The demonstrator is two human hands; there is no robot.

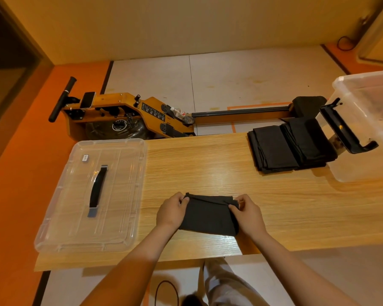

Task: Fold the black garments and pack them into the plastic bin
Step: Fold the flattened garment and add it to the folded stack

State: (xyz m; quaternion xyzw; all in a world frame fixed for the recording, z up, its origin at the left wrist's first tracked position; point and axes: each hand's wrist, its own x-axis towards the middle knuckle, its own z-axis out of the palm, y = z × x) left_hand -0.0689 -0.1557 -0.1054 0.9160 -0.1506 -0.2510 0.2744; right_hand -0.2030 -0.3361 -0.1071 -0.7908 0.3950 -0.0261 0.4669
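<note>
A small black garment (208, 216) lies on the wooden table (208, 168) near its front edge, already folded down to a compact rectangle. Both hands are clamped on it: the left hand (172, 210) pinches its far left corner with curled fingers, and the right hand (248, 212) pinches the far right corner, thumb on top of the cloth. A thin folded edge runs between the two grips along the far side of the garment.

To the left, flat on the table, lies the clear lid (75, 217) with a black carrying handle (97, 191) along its middle. At the far right of the table is the plastic bin (367, 96) – clear, partly cut off by the edge of the view, with a black latch (345, 131) at the end that faces the table. Just beside that latch lies a stack of folded black garments (281, 149), well apart from the hands.

Beyond the table, on the floor, a wooden rowing machine (119, 107) stretches from left to right, with a plastic bottle (181, 114) lying on it – its black seat (307, 104) sits near the bin
</note>
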